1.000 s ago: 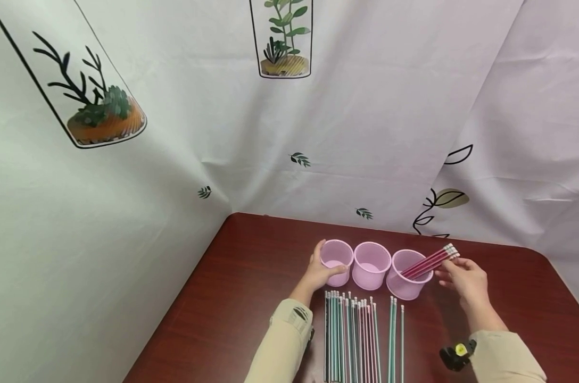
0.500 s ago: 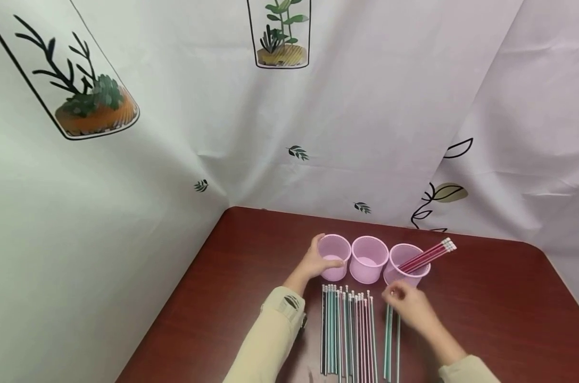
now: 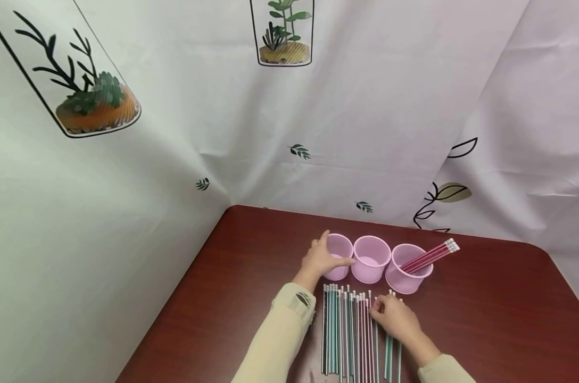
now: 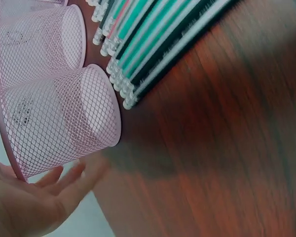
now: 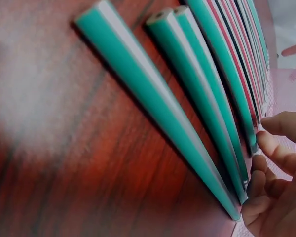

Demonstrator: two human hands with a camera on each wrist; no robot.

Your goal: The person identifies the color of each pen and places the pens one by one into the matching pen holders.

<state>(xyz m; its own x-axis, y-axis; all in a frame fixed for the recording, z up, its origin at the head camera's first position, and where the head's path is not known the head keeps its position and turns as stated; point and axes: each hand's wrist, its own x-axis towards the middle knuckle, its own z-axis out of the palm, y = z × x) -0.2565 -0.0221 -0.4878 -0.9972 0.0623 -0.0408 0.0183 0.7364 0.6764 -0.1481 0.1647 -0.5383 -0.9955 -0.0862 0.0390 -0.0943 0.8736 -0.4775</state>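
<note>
My left hand (image 3: 319,259) is at the left pink mesh cup (image 3: 339,272), thumb across its front and fingers along its far left side. In the left wrist view those fingers look fairly straight beside the mesh cup (image 4: 64,118). My right hand (image 3: 396,318) is over the eraser ends of the pencils at the right of the row (image 3: 349,332). Up close, the right hand (image 5: 281,182) has its fingertips at the pencil ends, with no closed pinch visible. Several dark red pencils (image 3: 426,258) lean in the right cup (image 3: 404,282). The middle cup (image 3: 368,271) has nothing visible inside.
Apart from the main row, a few green pencils (image 5: 158,108) lie to the right, partly under my right hand in the head view. The reddish-brown table (image 3: 251,266) meets a white printed cloth (image 3: 222,106) behind and at the left.
My right hand has let go of the red pencils, which now lean in the right cup, and has moved left and nearer to the pencil row. My left hand stays at the left cup.
</note>
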